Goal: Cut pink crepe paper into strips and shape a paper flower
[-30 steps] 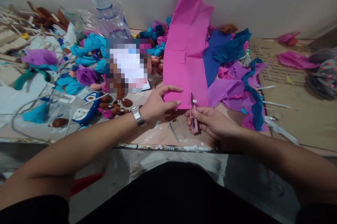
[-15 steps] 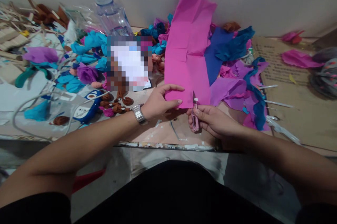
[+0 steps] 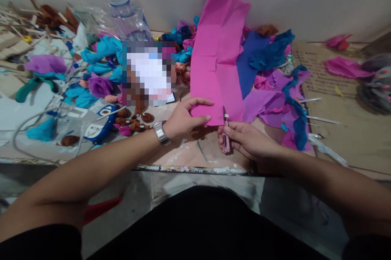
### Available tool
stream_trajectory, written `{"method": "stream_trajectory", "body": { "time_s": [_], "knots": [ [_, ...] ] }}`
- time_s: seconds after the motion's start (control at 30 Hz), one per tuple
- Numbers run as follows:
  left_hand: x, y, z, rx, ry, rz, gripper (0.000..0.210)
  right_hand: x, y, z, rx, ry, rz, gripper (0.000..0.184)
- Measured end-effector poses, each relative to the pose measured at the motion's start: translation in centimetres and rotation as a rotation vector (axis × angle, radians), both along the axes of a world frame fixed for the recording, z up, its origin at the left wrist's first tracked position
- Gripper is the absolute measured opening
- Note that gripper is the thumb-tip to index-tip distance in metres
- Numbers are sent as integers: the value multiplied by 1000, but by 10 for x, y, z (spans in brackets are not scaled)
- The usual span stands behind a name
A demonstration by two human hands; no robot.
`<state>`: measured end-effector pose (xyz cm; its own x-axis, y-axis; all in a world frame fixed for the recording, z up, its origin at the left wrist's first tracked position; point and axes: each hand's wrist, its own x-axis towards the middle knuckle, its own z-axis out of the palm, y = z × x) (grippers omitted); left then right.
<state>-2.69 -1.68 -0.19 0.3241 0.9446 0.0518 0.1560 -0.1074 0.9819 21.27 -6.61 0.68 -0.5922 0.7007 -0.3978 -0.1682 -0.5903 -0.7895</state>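
Observation:
A long sheet of bright pink crepe paper [image 3: 214, 56] stretches from the table's front toward the wall, creased across its middle. My left hand [image 3: 186, 119] pinches its lower left edge, thumb on top; a metal watch [image 3: 160, 133] is on that wrist. In my right hand [image 3: 244, 137] are small pink thread snips [image 3: 226, 137], closed in my fingers. Their dark blades lie at the paper's lower edge, right of my left thumb, pointing away from me. Whether the blades are apart is too small to tell.
A clear bottle with a white cap [image 3: 122, 11] stands behind a blurred phone [image 3: 149, 72]. Crumpled blue, purple and brown paper pieces [image 3: 100, 84] crowd the left. Blue paper [image 3: 269, 56] and a cardboard sheet [image 3: 336, 129] lie at right. A cable [image 3: 18, 129] loops at left.
Almost nothing differs. Both hands, the pink paper and the snips keep their places; the whole view has shifted very slightly.

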Motion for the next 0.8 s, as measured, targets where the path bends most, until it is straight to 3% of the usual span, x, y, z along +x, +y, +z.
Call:
{"method": "stream_trajectory", "body": {
  "time_s": [0.8],
  "knots": [
    [-4, 1, 0, 75, 80, 16, 45, 1, 1, 6, -17, -15, -48, 35]
  ]
}}
